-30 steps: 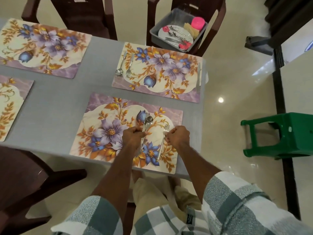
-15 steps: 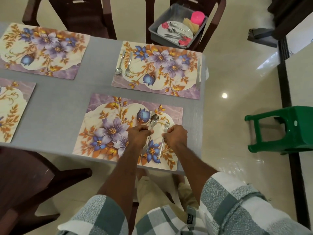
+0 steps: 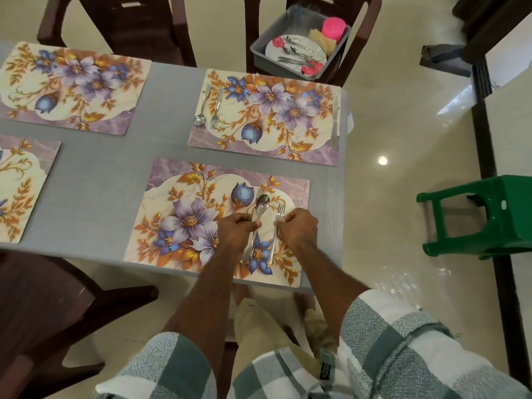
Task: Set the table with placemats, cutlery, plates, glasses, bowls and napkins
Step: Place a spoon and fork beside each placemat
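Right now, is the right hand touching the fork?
Touching. The head view shows the right hand pinching the fork on the placemat, with its fingers on the handle.

Polished metal is being shown off by the spoon [image 3: 260,208] and fork [image 3: 277,218], both shiny and smooth. The near placemat [image 3: 178,214] is looking like slick printed plastic with a slight sheen. The desk [image 3: 98,174] is being covered in a matt grey woven-looking cloth. Glossy plastic is being seen on the green stool [image 3: 483,214], and the floor tiles [image 3: 388,125] are gleaming. The chairs [image 3: 49,300] are reading as dark, polished wood or plastic; which one can't be told.
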`<state>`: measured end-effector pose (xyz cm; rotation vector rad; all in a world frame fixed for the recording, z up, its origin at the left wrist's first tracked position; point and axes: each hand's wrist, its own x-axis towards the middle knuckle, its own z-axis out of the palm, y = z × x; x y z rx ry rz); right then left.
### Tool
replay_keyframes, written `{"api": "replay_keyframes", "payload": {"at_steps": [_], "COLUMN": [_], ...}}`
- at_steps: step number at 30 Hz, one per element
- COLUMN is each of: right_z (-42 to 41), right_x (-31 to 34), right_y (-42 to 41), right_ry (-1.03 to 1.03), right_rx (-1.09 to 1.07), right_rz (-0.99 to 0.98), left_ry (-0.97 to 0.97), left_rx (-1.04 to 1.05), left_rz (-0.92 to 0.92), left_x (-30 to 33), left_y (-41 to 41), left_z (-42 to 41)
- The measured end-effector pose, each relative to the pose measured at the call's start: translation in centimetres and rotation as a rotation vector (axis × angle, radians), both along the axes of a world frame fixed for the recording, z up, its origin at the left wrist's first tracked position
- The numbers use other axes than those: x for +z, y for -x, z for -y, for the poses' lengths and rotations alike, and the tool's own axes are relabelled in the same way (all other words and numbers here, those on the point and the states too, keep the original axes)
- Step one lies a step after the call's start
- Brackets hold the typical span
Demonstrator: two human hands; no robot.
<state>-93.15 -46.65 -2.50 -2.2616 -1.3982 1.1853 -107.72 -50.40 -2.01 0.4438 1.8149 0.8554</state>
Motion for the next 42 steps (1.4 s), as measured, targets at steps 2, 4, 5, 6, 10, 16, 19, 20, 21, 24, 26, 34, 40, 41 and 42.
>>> {"api": "replay_keyframes", "payload": {"at_steps": [2,4,5,6,10,16,19,20,21,24,26,34,40,41,42], "right_z": [-0.1,-0.4,-0.6,-0.8,-1.4,-1.7,-2.0,-2.0,-2.0,-1.8,-1.7,-2.2,-2.3,-2.3,-2.4], "right_x": [-0.1,0.1,0.2,0.4,1.1,0.7,0.0,-0.2,-0.3,-0.4,-0.6,-0.8,0.0,0.0,0.1], "right_y": [-0.4,-0.7,-0.8,-0.9,-1.2,-2.7,-4.6,-5.1,-5.5,-5.7,-5.3,-4.0,-3.6,-3.5,-3.5], "right_ry": [-0.078,-0.115,-0.115,-0.104,-0.035,0.011,0.010,0.012,0.011,0.005,0.012,0.008,-0.003,0.001,0.006], "right_rx": [-0.032,-0.063,-0.071,-0.081,-0.103,-0.156,-0.203,-0.199,-0.191,-0.192,-0.195,-0.169,-0.096,-0.087,-0.082], "right_rz": [-0.055,-0.169,-0.231,-0.296,-0.490,-0.546,-0.434,-0.382,-0.338,-0.274,-0.237,-0.064,0.040,0.050,0.060], "left_ry": [0.010,0.019,0.024,0.027,0.021,-0.022,-0.020,-0.011,0.000,0.020,0.027,0.035,0.050,0.051,0.050], "left_rx": [-0.009,-0.033,-0.040,-0.042,-0.078,-0.073,-0.044,-0.043,-0.048,-0.050,-0.043,-0.051,-0.059,-0.061,-0.062], "left_rz": [0.003,0.017,0.032,0.045,0.069,0.140,0.148,0.142,0.125,0.100,0.099,0.049,0.035,0.036,0.036], "left_x": [0.1,0.2,0.3,0.4,1.0,1.7,1.8,1.9,1.8,1.8,1.5,0.9,0.4,0.3,0.3], "left_y": [0.1,0.1,0.0,-0.1,-1.0,-1.8,-1.4,-1.4,-1.2,-1.2,-1.1,-0.4,0.0,0.0,0.0], "left_z": [-0.1,-0.2,-0.3,-0.3,-0.6,-0.6,-0.6,-0.5,-0.5,-0.3,-0.2,-0.1,0.0,0.0,0.0]}}
